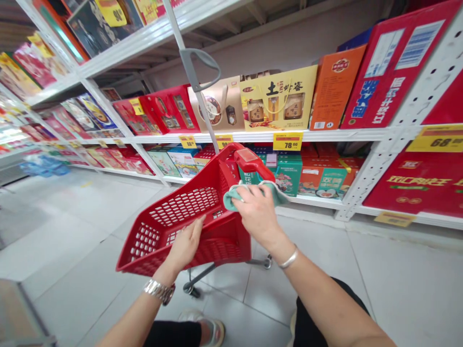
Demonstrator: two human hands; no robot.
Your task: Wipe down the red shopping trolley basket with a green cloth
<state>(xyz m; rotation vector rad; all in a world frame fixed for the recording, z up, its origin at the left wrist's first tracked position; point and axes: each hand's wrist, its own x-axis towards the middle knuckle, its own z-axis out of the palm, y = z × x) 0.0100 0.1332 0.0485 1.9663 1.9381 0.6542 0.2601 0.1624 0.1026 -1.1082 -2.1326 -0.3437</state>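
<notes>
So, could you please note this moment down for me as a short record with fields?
Place: store aisle beside white shelves
Left hand: on the rim of a red basket
Right hand: over a green cloth, which lies on the basket's handle
Wrists: watch on left, bangle on right
Shelf goods: boxes, mostly red and yellow
Price tag: 78

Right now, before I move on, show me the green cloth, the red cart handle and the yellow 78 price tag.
green cloth (236,198): head view, on the fold showing left of the hand.
red cart handle (253,165): head view, on the top of the grip.
yellow 78 price tag (287,141): head view, on the printed price.
</notes>
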